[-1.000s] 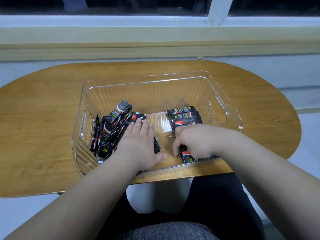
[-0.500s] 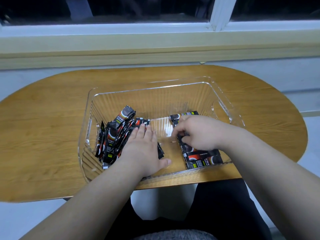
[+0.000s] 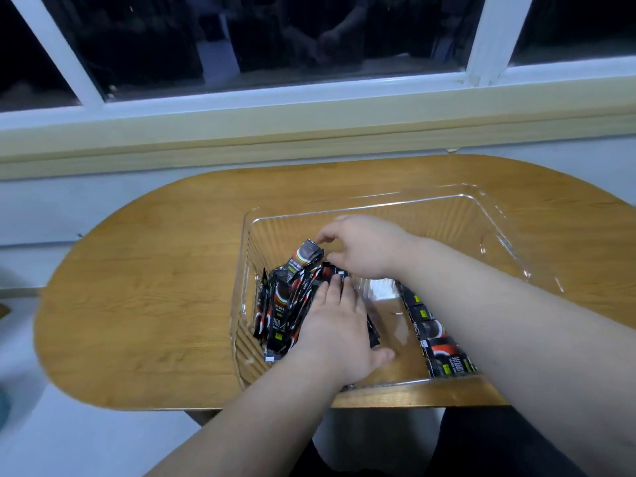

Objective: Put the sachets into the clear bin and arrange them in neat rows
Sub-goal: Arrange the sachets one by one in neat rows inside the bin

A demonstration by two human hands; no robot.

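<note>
Sachets: every one I could see lay inside the clear bin (image 3: pixel 481 201), which stood on the wooden table (image 3: pixel 155 270).
Loose heap: a jumbled heap of sachets (image 3: pixel 285 304) filled the left end of the bin against its left wall. Their long axes ran roughly near to far, and several were propped on edge.
Raised sachet: one raised sachet (image 3: pixel 304 258) stuck up from the far end of the heap, tilted, with its top end pointing far and right.
Laid row: a flat row of sachets (image 3: pixel 437 339) sat at the near right of the bin floor, partly under my right forearm.
Left hand: my left hand (image 3: pixel 339 325) lay palm down on the right side of the heap, fingers straight and close together. It pressed and gripped nothing.
Right hand: my right hand (image 3: pixel 364 247) reached across from the right and was the nearer hand to the raised sachet, just right of its top end.
Right fingers: my right fingers (image 3: pixel 325 235) were curled, with the forefinger tip at the sachet's top corner. Through the blur I could not tell whether a pinch had closed.
Next move, my guess: carry that sachet right and turn it to match the row.
</note>
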